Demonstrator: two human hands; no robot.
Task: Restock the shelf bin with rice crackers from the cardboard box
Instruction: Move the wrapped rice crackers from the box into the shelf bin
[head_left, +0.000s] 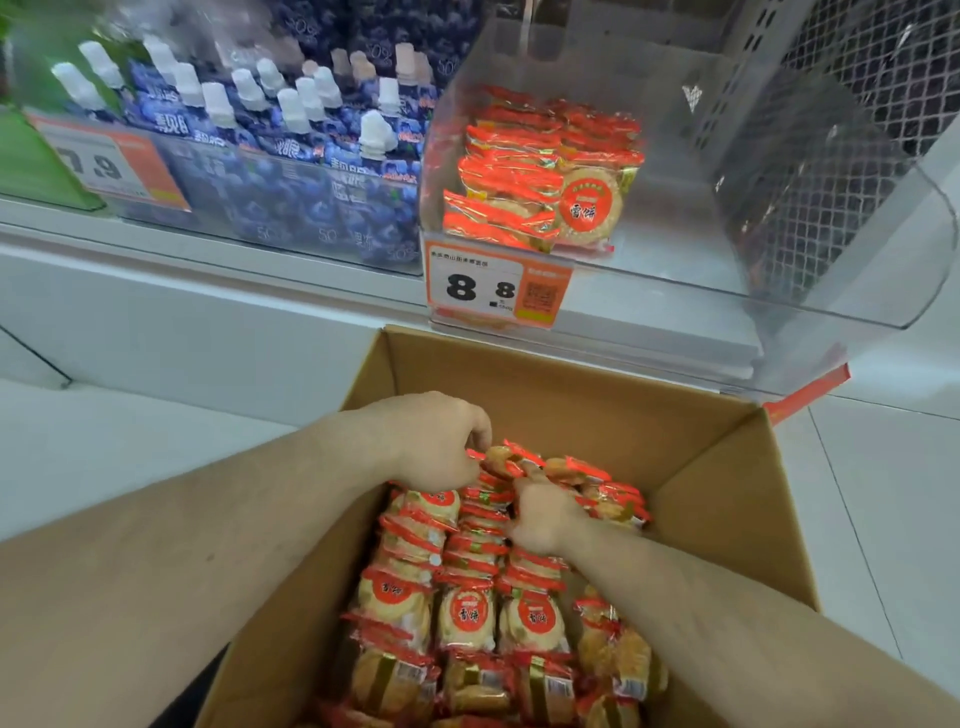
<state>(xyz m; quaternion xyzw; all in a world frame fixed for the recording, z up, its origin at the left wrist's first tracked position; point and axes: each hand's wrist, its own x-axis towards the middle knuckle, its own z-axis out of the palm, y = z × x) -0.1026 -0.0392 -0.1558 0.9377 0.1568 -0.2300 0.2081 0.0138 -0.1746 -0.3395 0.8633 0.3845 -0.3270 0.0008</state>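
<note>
Orange price tag reads 8.8 under the clear plastic shelf bin, part-filled. Both hands, left hand and right hand, pinch red-wrapped rice cracker packs inside the brown cardboard box.

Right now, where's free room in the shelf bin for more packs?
The clear shelf bin is bare across its right part, between the cracker stack and the curved right wall. The left side, above the price tag, is crowded. Both the left hand and right hand are in the cardboard box, gripping packs.
</note>
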